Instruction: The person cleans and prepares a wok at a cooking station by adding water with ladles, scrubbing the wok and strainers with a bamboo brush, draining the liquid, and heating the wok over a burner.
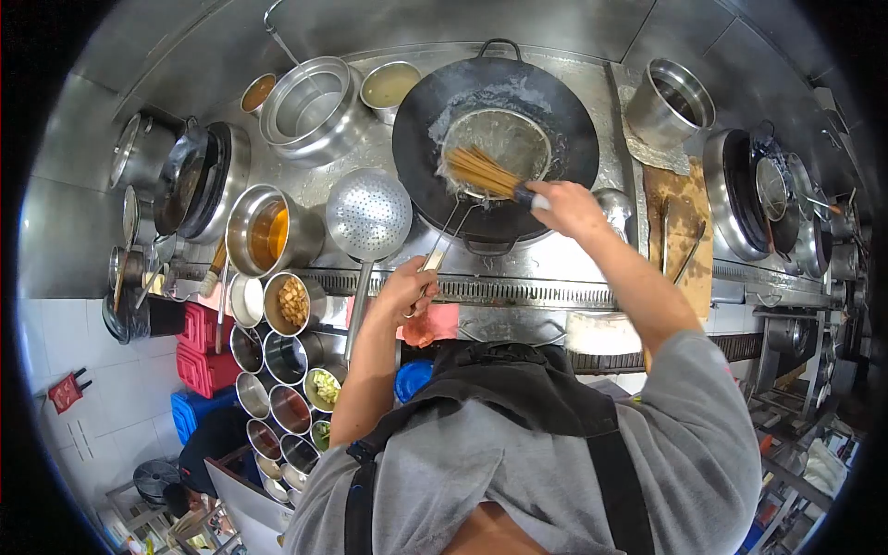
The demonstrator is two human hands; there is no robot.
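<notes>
My right hand (569,211) is closed round the handle of a bamboo brush (486,172), whose bristles rest on a round mesh strainer (499,129). That strainer lies over a large black wok (573,139) with water in it. My left hand (407,289) grips the strainer's handle (435,257), just in front of the wok's near rim. To the left of the wok, a perforated ladle (369,213) lies face up, its handle pointing toward me.
A steel pot of orange liquid (268,233) and several seasoning tins (287,356) stand at left. Nested steel pots (310,111) are behind them. At right are a steel pot (670,104) and tongs on a stained board (680,222).
</notes>
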